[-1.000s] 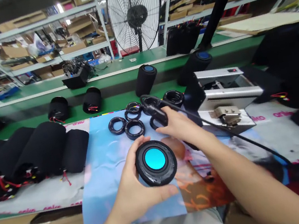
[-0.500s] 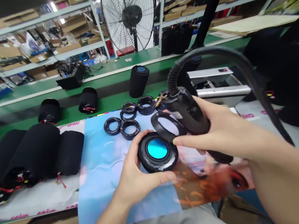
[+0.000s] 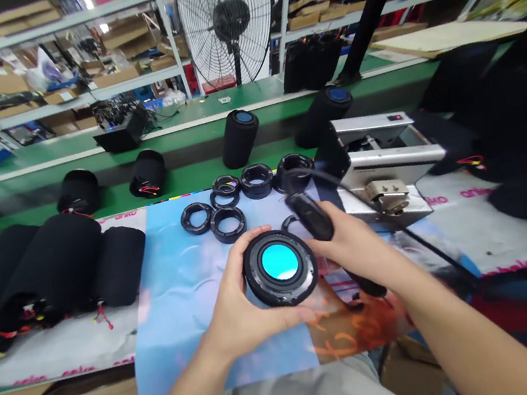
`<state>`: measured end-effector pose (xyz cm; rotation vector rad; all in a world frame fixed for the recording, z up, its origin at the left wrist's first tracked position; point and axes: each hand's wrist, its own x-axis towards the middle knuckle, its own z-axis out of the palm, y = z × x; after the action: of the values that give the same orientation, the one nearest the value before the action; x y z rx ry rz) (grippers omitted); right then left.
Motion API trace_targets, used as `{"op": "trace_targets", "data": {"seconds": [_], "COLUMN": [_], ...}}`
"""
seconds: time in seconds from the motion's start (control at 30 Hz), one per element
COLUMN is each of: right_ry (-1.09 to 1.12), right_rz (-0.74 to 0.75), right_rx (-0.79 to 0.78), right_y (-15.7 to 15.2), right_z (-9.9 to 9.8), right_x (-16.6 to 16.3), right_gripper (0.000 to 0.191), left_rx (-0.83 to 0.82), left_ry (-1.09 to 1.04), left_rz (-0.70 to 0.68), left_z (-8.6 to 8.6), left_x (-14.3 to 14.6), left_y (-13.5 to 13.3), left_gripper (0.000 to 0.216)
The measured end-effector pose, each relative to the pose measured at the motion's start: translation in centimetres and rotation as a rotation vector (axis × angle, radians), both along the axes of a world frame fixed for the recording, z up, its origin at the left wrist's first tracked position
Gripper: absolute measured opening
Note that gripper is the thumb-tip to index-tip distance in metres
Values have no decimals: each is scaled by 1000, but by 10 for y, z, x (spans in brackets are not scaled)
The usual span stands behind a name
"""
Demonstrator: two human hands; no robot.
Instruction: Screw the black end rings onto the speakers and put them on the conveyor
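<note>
My left hand (image 3: 243, 299) is wrapped round the side of a black round speaker (image 3: 284, 295), whose shiny blue-green centre faces up. My right hand (image 3: 351, 240) grips a black corded electric screwdriver (image 3: 314, 214), its cord end pointing away and its lower end slanting down past the palm. Between the speaker and my right hand shows a small arc of a black ring (image 3: 290, 221); the rest is covered, and I cannot tell whether the fingers hold it. Beyond the speaker, several loose black rings (image 3: 230, 238) lie on the blue printed mat (image 3: 173, 293).
Black cloth-covered cylinders (image 3: 120, 265) with red wires lie at the left. Two upright speakers (image 3: 240, 141) stand at the back. A silver metal machine (image 3: 394, 162) sits right of the mat. The screwdriver's cord (image 3: 422, 241) runs across the right side. A large fan (image 3: 229, 21) stands behind.
My right hand and the screwdriver have moved away from me and lower, uncovering the silver machine. The black ring, seen before at the right fingers, is now mostly hidden. My left hand barely moved.
</note>
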<state>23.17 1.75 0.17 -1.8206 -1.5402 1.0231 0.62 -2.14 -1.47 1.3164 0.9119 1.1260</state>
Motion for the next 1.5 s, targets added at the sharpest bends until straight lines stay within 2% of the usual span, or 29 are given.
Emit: {"op": "trace_targets", "data": {"seconds": [0.1, 0.17, 0.2, 0.37, 0.5, 0.6, 0.67, 0.77, 0.83, 0.9, 0.97, 1.0, 1.07, 1.1, 1.17, 1.23, 1.37, 1.5], "right_ry": [356, 644, 724, 665, 730, 726, 687, 642, 695, 778, 862, 890, 832, 704, 322, 40, -28, -64], "right_rz": [48, 107, 119, 2, -26, -29, -33, -8, 35, 63, 72, 55, -37, -110, -228, -215, -50, 5], "right_rx": [-110, -203, -200, 103, 75, 94, 115, 144, 60, -91, -215, -227, -156, -80, 66, 102, 35, 4], "right_y": [-23, -38, -44, -59, -64, -65, -65, -67, -71, -74, -74, -72, -64, -59, -48, -38, -25, -12], "right_z": [17, 20, 19, -1, -11, -14, -15, -12, -8, -3, 1, 3, 6, 7, 8, 7, -3, -12], "right_x": [2, -3, -7, -31, -37, -36, -34, -32, -32, -30, -25, -20, -7, 1, 13, 20, 13, 1], "right_gripper": [79, 94, 98, 80, 84, 82, 86, 88, 87, 91, 104, 112, 115, 107, 83, 66, 62, 56], "left_rx": [28, 61, 78, 203, 328, 355, 313, 208, 140, 87, 60, 53, 44, 45, 62, 113, 203, 229], "left_ry": [-8, -6, -4, 4, -81, -82, -62, -123, -184, -197, -148, -107, -11, 36, 122, 162, 177, 199], "left_rz": [-40, -64, -74, -28, 94, 174, 176, 71, -14, -54, -46, -38, -15, -4, 11, 37, 134, 202], "left_z": [-5, -8, -10, -17, -29, -31, -26, -11, -2, 3, 4, 3, 0, -1, -4, -6, -5, -3], "left_x": [-4, -7, -8, -1, 15, 21, 21, 17, 12, 7, 1, -1, -7, -9, -11, -13, -23, -37], "left_y": [4, 6, 6, 5, 2, 0, -1, -3, -4, -5, -4, -4, -2, -2, -3, -6, -8, -1], "left_gripper": [119, 126, 125, 98, 89, 88, 87, 80, 74, 72, 82, 93, 119, 127, 125, 110, 95, 96]}}
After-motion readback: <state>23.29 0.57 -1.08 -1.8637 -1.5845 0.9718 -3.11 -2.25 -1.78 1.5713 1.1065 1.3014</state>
